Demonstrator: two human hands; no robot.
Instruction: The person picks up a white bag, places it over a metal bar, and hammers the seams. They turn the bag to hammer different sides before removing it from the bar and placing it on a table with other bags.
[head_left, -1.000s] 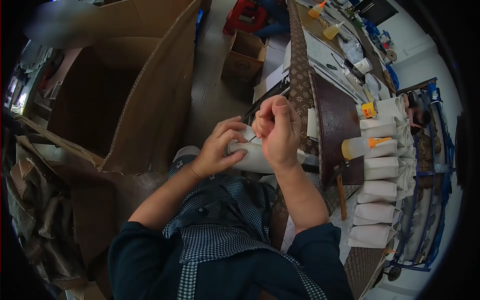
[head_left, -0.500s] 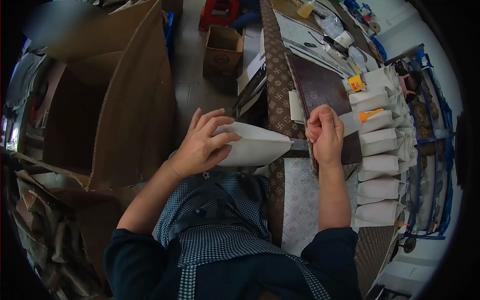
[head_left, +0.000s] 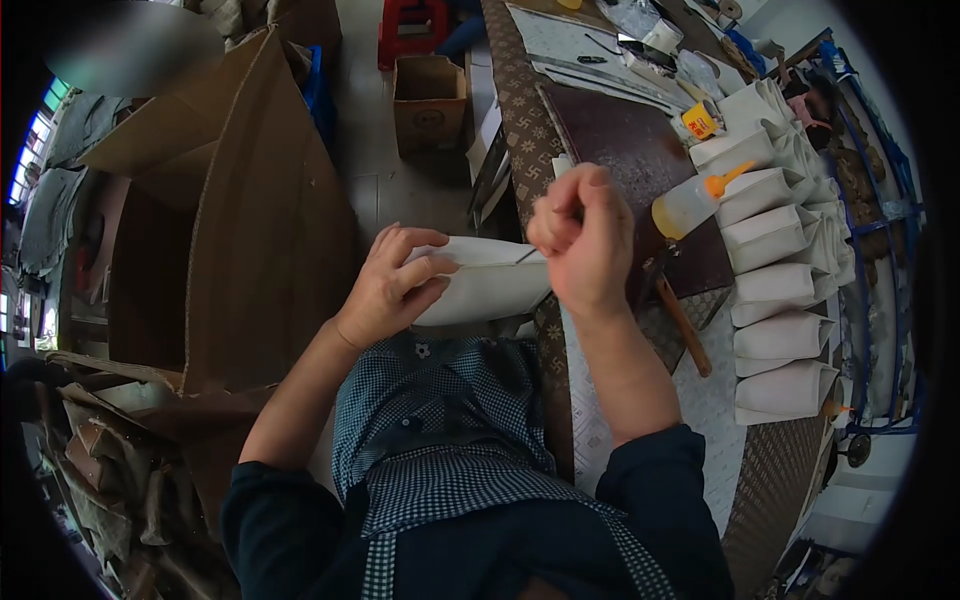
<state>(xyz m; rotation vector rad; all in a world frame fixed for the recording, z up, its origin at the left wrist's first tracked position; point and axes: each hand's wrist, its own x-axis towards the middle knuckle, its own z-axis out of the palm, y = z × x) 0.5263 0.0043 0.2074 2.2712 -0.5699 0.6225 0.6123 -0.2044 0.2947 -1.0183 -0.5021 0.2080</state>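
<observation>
Hands apart at a pale seamed piece

Left of the dark board [head_left: 640, 130] stood a cardboard box [head_left: 270, 230]; nearer, the pale seamed piece [head_left: 490, 292] lay left of it. The left hand [head_left: 393, 282] touched the piece, its grip unclear — the right hand [head_left: 585, 240] curled around a thin tool [head_left: 526, 256]. A bottle [head_left: 682, 208] lay on the board.

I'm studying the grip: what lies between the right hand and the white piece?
A thin dark tool, slanting from the right hand toward the white piece; the head view shows it.

Hammer [head_left: 683, 326] beside the bottle [head_left: 686, 207], right of the carton [head_left: 265, 240].
</observation>
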